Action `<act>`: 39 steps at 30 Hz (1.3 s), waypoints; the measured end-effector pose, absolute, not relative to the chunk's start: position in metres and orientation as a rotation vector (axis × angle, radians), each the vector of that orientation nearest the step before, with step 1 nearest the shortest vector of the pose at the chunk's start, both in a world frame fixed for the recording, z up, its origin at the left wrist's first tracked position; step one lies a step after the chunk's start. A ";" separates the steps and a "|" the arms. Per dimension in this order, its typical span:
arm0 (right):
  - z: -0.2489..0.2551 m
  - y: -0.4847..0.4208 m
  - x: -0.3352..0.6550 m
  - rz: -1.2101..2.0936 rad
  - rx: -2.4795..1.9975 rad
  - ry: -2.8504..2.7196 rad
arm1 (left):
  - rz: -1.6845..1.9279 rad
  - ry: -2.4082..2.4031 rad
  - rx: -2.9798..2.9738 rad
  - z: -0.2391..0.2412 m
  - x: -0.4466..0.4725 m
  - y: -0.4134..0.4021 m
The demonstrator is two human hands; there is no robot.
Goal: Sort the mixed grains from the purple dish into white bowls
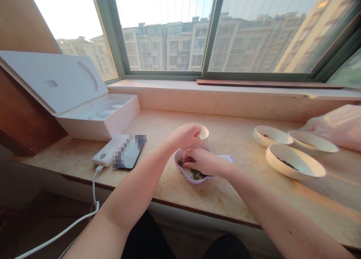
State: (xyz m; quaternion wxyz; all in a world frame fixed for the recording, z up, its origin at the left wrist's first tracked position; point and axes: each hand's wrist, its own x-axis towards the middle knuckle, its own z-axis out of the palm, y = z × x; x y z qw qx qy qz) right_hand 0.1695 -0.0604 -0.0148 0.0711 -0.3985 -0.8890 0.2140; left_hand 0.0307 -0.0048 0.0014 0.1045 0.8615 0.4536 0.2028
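My left hand (189, 134) reaches over a small white bowl (205, 132) at the back, its fingers curled together above the inside. A little of the bowl's yellowish-green contents shows under the fingertips. My right hand (200, 160) is down in a pale purple-rimmed dish (194, 180) with a wavy edge. Its fingers are bent together among small dark green grains (197, 173), which lie on the dish's white floor. Whatever is between the fingertips of either hand is too small or hidden to name. The dish stands just in front of the white bowl.
Right of my hands stand three white bowls: one with dark bits (296, 172), a left one (273, 135) and a right one (313, 141). A whitish plastic bag (341, 125) lies behind. An open white box (118, 116), a phone (131, 152) and a cabled power bank (104, 155) occupy the left.
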 end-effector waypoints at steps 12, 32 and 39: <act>-0.022 -0.050 0.178 0.866 -1.070 -2.438 | 0.623 1.371 2.515 0.006 0.023 -0.002; 0.001 -0.027 0.202 1.646 -0.729 -1.357 | 0.628 1.438 2.491 0.019 -0.005 0.004; 0.005 -0.033 0.200 1.699 -0.651 -1.254 | 0.561 1.455 2.510 0.023 -0.003 -0.004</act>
